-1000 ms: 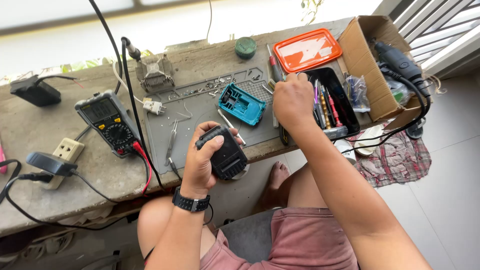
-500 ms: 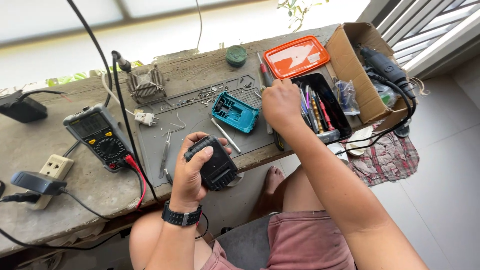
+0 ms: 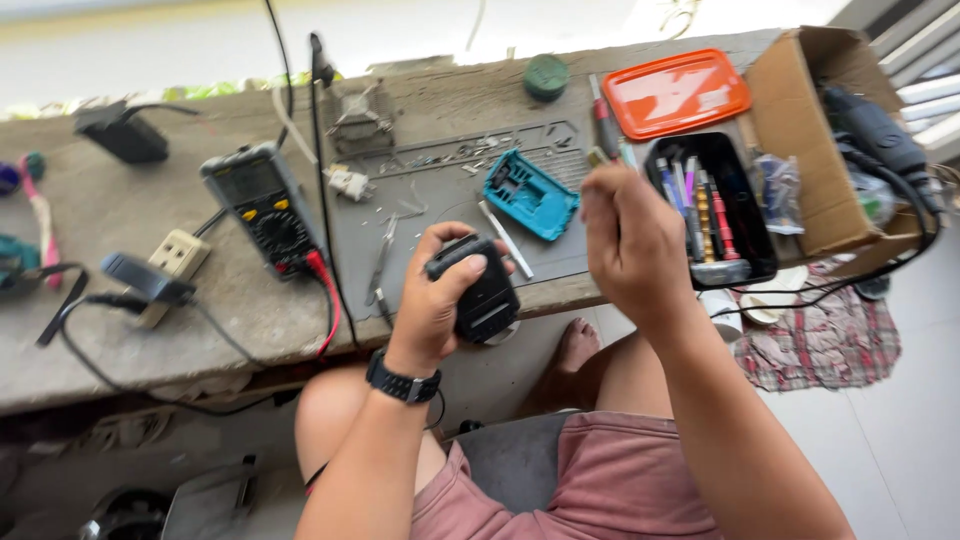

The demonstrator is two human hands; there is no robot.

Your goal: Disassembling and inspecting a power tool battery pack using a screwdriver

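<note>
My left hand (image 3: pixel 428 312) grips a black battery pack (image 3: pixel 487 297) just over the front edge of the concrete bench (image 3: pixel 120 210). My right hand (image 3: pixel 630 240) hovers to the right of the pack with its fingers curled; whatever is inside the fist is hidden. A teal plastic cover (image 3: pixel 530 195) lies on the grey work mat (image 3: pixel 440 200) behind both hands. An open black tool tray (image 3: pixel 745 215) holding several screwdrivers sits just right of my right hand. A wristwatch is on my left wrist.
A multimeter (image 3: pixel 262 205) with red and black leads, a power strip (image 3: pixel 175 260) and a black adapter (image 3: pixel 125 135) lie at left. Tweezers (image 3: pixel 380 265), a red-handled screwdriver (image 3: pixel 605 120), a green tin (image 3: pixel 547 75), an orange lid (image 3: pixel 675 92) and a cardboard box (image 3: pixel 800 150) are about. A patterned cloth (image 3: pixel 820 340) covers the floor.
My right hand has come back from the tool tray towards me and closed into a fist beside the battery pack. My left hand still holds the pack, slightly lower.
</note>
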